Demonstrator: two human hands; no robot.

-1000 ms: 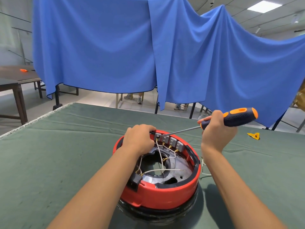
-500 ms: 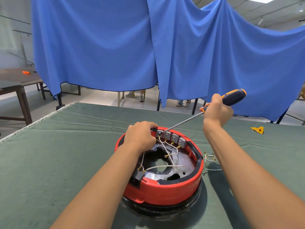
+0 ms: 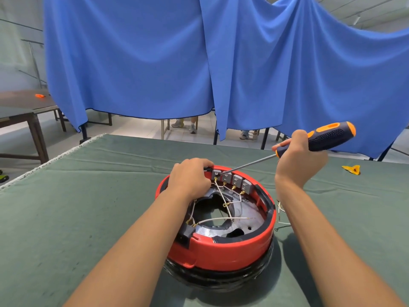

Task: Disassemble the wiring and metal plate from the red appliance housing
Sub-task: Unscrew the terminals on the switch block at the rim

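Compared with half a second back, the right hand [image 3: 297, 158] has dropped and swung outward, so the screwdriver [image 3: 318, 140] now lies at a shallower slant, its tip still at the far-left end of the grey terminal blocks [image 3: 232, 179]. From the head camera, the only view, the red housing [image 3: 223, 251] sits upside down on the green table cloth [image 3: 66, 218], with white wires [image 3: 221, 218] crossing over the metal plate [image 3: 250, 220] inside it. Right-hand fingers are wrapped round the front of the handle; the left hand [image 3: 190, 178] curls over the far-left rim, gripping it to steady the shell. A few loose wires [image 3: 280, 210] lie just beside the housing on the right. The step looks like freeing a terminal: best to keep the tip seated square, push along the shaft's axis, and hold the rim firmly so a slip does not reach the left fingers close by. A yellow scrap [image 3: 352, 169] lies well apart.
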